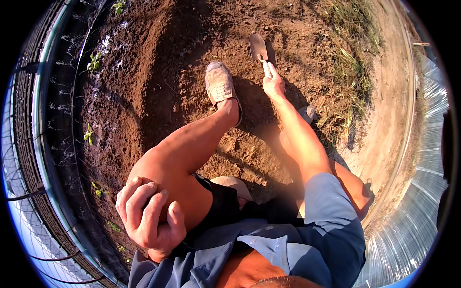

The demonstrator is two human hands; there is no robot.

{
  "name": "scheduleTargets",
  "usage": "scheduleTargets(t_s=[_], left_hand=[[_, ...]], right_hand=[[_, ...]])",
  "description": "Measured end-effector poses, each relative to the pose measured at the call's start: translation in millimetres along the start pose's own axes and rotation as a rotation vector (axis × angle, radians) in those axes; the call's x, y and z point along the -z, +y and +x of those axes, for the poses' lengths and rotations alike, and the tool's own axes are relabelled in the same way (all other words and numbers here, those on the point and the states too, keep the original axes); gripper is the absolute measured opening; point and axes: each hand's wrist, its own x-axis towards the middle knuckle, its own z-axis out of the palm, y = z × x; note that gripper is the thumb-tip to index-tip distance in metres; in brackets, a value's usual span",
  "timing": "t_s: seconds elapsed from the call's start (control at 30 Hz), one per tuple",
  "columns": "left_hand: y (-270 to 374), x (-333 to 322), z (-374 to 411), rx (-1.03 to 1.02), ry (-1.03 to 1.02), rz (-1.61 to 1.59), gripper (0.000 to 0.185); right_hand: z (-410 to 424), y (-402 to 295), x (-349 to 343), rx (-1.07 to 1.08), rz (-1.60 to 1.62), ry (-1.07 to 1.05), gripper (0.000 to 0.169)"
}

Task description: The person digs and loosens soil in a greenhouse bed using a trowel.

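A garden trowel (258,47) with a dull, soil-stained blade and a pale handle points away from me over brown soil. My right hand (274,85) is closed around its handle, arm stretched out ahead. I cannot tell whether the blade touches the ground. Above my bent left knee is my left hand (153,216), palm turned up, with loosely curled fingers apart and nothing in them. My left shoe (220,82), dusty and laced, stands on the soil left of the trowel. The other shoe (307,113) shows only partly beyond my right forearm.
Several small green seedlings (94,62) grow along a darker soil bed at left. Beyond them run a thin line and a pale pipe (39,97). Dry grass (347,68) edges a sandy path (383,104) at right, with shiny plastic film (407,223) past it.
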Motion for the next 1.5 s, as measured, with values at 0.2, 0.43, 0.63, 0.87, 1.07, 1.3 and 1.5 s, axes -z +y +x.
scheduleTargets(t_s=[0.2, 0.43, 0.63, 0.87, 1.07, 1.3, 1.5], left_hand=[[-1.3, -0.3, -1.2, 0.020, 0.001, 0.011, 0.023], [-2.2, -4.9, 4.7, 0.023, -0.013, -0.007, 0.022], [-2.1, -3.5, 7.7, 0.032, -0.006, -0.028, 0.022], [-9.4, -2.5, -1.2, 0.038, 0.001, -0.040, 0.023], [-5.3, -4.1, 1.3, 0.039, 0.006, -0.037, 0.024], [-5.2, -1.7, -0.2, 0.066, -0.003, 0.005, 0.027], [-3.3, -3.3, 7.1, 0.068, -0.022, -0.021, 0.026]], right_hand=[[54.8, -43.2, 11.6, -0.240, 0.275, 0.057, 0.061], [66.8, -91.2, 26.1, -0.224, 0.145, -0.005, 0.055], [55.7, -85.2, 11.9, -0.122, 0.164, -0.105, 0.055], [41.3, -86.3, 23.5, -0.211, 0.137, -0.045, 0.055], [58.9, -79.6, 28.3, -0.170, 0.085, -0.070, 0.049], [78.8, -94.9, 29.3, -0.321, 0.243, 0.012, 0.049], [106.2, -28.6, 28.8, 0.147, -0.074, -0.067, 0.055]])
